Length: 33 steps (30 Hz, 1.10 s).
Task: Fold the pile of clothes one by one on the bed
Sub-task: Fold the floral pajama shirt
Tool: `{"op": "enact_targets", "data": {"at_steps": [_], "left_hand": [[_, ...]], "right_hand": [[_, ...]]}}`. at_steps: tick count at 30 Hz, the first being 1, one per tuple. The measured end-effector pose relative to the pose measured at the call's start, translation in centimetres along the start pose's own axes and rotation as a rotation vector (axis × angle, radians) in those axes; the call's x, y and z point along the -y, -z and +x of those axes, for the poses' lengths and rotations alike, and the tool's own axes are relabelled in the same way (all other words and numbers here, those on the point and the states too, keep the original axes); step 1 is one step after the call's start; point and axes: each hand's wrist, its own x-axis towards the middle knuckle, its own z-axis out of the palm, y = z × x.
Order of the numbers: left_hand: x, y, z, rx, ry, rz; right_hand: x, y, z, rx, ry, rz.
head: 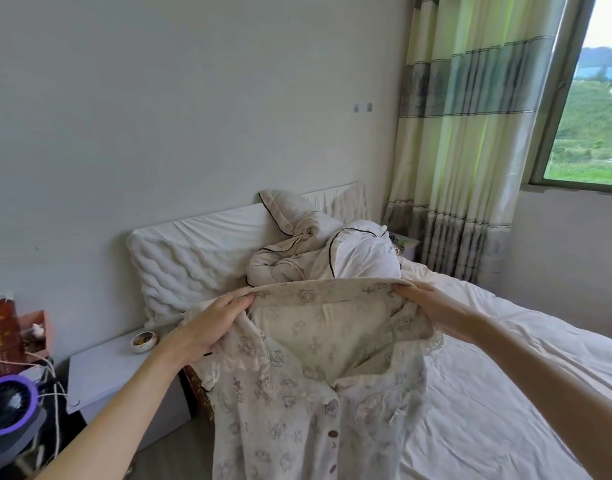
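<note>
A cream patterned pyjama shirt (297,403) with brown buttons hangs in front of me, held up by its collar, front facing me. My left hand (211,323) pinches the collar's left end. My right hand (432,306) pinches the collar's right end. The shirt's lower part drops out of view at the bottom edge. Behind it, on the bed (505,393), lies a heap of white clothes with dark piping (318,251) near the headboard.
A white padded headboard (193,258) stands against the wall. A grey bedside cabinet (114,375) at the left carries a small bowl (143,341). A purple fan (10,407) and boxes sit at far left. Curtains (470,133) and a window are at the right.
</note>
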Motion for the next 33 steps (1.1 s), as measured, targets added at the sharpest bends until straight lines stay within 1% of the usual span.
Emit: {"op": "enact_targets", "data": {"at_steps": [2,4,6,7,11,14,15,17,19,21,22,24,26,28,29,31,33], "left_hand": [[0.4,-0.2,-0.1,-0.006,0.057,-0.077],[0.7,-0.5,-0.3,-0.009,0.082,-0.101],[0.8,-0.4,-0.4,0.005,0.083,-0.13],[0.6,-0.2,-0.4,0.041,0.077,-0.126],[-0.8,1.9,-0.8,0.298,0.084,0.025],[-1.4,3.6,-1.2,0.543,0.102,0.003],[-1.4,3.9,-1.3,0.593,0.096,0.003],[-1.4,4.2,-1.4,0.625,0.059,0.025],[-1.5,3.6,-1.5,0.545,0.015,0.042],[-1.6,2.6,-1.2,0.377,-0.006,-0.015],[-1.5,2.2,-1.0,0.281,-0.046,-0.057],[-1.4,1.8,-0.3,0.082,-0.137,-0.119],[-1.4,1.7,0.3,-0.081,-0.182,-0.181],[-1.5,1.8,0.6,-0.152,-0.196,-0.197],[-1.5,1.9,0.6,-0.162,-0.202,-0.169],[-1.7,2.2,0.5,-0.165,-0.226,-0.084],[-1.9,2.5,0.6,-0.188,-0.253,0.004]], "right_hand": [[0.1,-0.3,-0.1,-0.062,0.073,-0.135],[0.4,-0.4,-0.2,-0.094,0.138,-0.279],[0.7,-0.4,-0.2,-0.104,0.176,-0.345],[0.8,-0.4,-0.3,-0.109,0.182,-0.365],[0.5,0.0,-0.4,-0.095,0.173,-0.419],[0.3,0.3,-0.8,-0.043,0.201,-0.47],[0.3,0.4,-0.9,-0.042,0.211,-0.483],[0.2,0.6,-1.0,-0.063,0.222,-0.493],[0.1,1.0,-1.0,-0.066,0.213,-0.446],[0.2,1.0,-1.4,-0.029,0.166,-0.335],[0.2,1.1,-1.5,0.008,0.123,-0.231],[0.0,1.5,-1.4,0.145,0.028,0.016],[0.6,1.8,-1.8,0.323,0.031,0.21],[1.3,2.0,-2.3,0.454,0.071,0.314],[1.7,2.1,-2.4,0.477,0.077,0.342],[1.9,2.2,-2.5,0.483,0.068,0.361],[1.9,2.3,-2.5,0.466,0.048,0.288]]}}
